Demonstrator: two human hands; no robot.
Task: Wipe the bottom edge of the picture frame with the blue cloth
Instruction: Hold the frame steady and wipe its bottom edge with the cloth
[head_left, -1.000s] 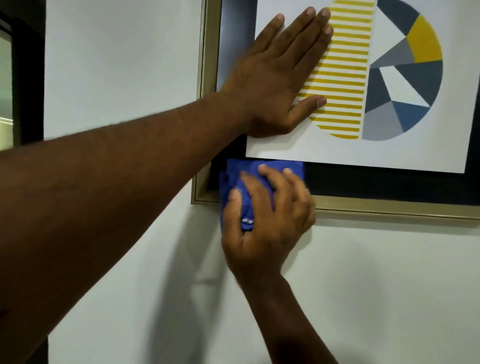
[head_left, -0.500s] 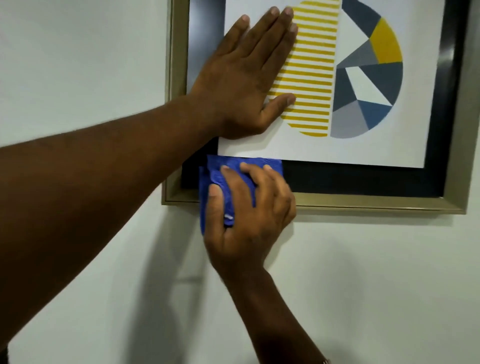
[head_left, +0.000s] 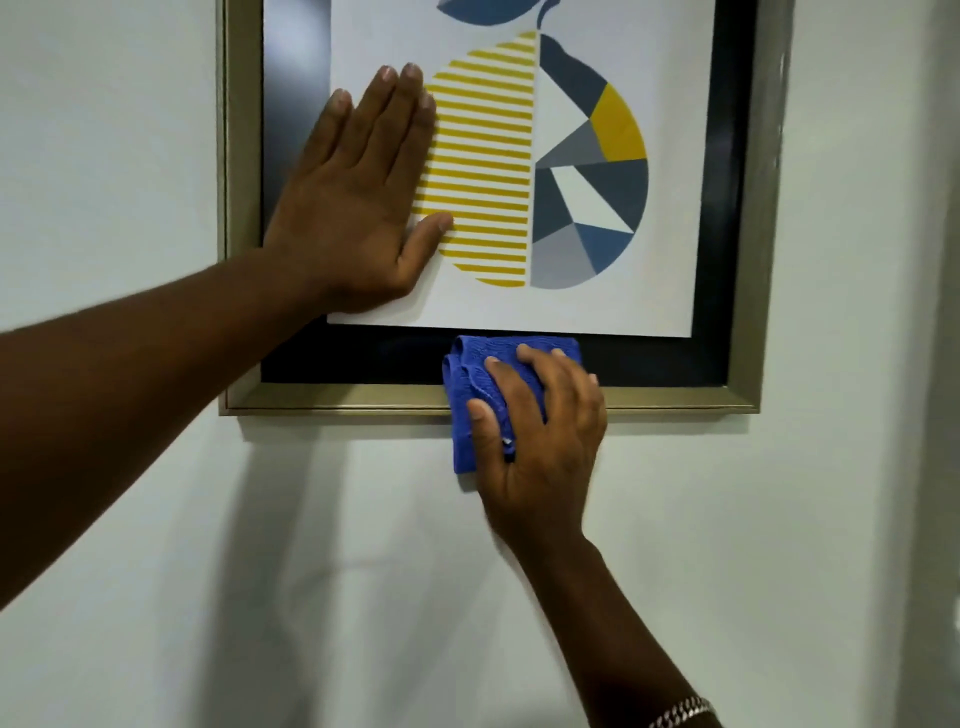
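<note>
A gold picture frame (head_left: 675, 400) with a black mat hangs on a pale wall and holds a print of a striped yellow and blue pear. My left hand (head_left: 358, 208) lies flat with spread fingers on the print's lower left part. My right hand (head_left: 540, 441) presses a folded blue cloth (head_left: 467, 395) against the frame's bottom edge, about midway along it. The cloth covers the black mat, the gold rail and a bit of wall below.
The pale wall (head_left: 156, 597) surrounds the frame, with arm shadows below it. A metal bracelet (head_left: 680, 709) shows on my right wrist at the bottom edge of view.
My right hand has slid the blue cloth to the right along the bottom edge, from the frame's left corner to about its middle. My left hand stays flat on the print.
</note>
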